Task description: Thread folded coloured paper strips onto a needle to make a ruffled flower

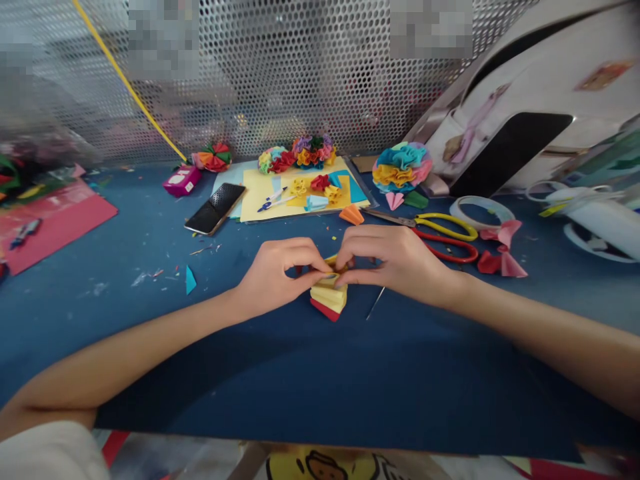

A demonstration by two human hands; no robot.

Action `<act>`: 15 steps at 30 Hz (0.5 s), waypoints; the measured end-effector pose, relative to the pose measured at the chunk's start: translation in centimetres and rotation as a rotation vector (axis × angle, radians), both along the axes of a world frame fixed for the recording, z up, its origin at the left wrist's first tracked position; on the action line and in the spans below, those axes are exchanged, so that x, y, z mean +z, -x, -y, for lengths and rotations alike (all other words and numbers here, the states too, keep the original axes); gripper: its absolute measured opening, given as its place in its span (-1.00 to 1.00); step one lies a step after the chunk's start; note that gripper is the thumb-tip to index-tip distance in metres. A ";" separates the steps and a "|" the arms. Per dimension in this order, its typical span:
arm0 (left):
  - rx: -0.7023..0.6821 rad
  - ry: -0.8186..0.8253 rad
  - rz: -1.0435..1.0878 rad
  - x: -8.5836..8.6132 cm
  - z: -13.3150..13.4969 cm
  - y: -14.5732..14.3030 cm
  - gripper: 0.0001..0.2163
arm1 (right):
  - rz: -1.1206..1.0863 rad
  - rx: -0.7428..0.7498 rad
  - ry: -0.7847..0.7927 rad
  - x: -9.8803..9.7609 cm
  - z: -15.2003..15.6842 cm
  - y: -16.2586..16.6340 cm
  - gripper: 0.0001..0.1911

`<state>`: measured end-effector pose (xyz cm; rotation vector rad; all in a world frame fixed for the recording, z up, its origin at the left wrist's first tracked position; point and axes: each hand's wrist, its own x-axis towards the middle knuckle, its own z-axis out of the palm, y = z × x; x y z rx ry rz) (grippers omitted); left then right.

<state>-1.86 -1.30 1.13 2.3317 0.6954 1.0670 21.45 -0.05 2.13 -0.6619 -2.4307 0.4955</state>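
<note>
Between my two hands is a small folded paper piece [330,297], pale yellow with a red lower edge. My left hand [283,270] pinches its upper edge between thumb and forefinger. On the other side, my right hand [385,260] grips the same top edge with its fingertips. Exactly how the fold runs under the fingertips is hidden. A thin needle-like stick [375,303] lies on the blue table below my right hand. Scissors [445,233] with yellow and red handles rest beyond that hand, close to an orange folded paper piece [352,214].
A phone [216,208], a purple box [182,181] and yellow paper sheets [255,193] with pens and paper scraps lie beyond my hands. Colourful paper flowers [403,167] stand along the perforated metal screen [300,73]. At right are a tape roll [483,203], pink paper bows [503,250] and a pale backpack [540,73].
</note>
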 end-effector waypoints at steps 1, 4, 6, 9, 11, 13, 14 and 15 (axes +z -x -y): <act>-0.004 -0.004 0.003 0.0 0.0 0.0 -0.92 | -0.016 0.012 0.040 0.0 -0.1 0.0 -0.75; -0.019 -0.021 0.000 0.1 0.2 0.0 -0.92 | -0.044 0.042 0.139 -0.2 -0.4 0.0 -0.74; -0.027 -0.026 -0.012 0.1 0.2 0.1 -0.92 | -0.038 0.046 0.174 -0.5 -0.5 0.1 -0.73; -0.031 -0.017 -0.025 0.1 0.2 0.1 -0.91 | -0.013 0.037 0.170 -0.5 -0.7 0.2 -0.71; -0.022 -0.021 -0.030 0.2 0.1 0.1 -0.91 | 0.021 0.028 0.115 0.3 -0.8 -0.1 -0.68; 0.000 -0.052 -0.041 0.3 0.0 0.1 -0.89 | 0.087 0.015 0.027 1.6 -0.8 -0.8 -0.66; 0.010 -0.076 -0.048 0.4 0.0 0.2 -0.89 | 0.124 0.001 -0.022 2.3 -0.7 -1.5 -0.65; 0.017 -0.102 -0.056 0.6 0.0 0.2 -0.88 | 0.170 -0.017 -0.083 2.9 -0.6 -2.3 -0.66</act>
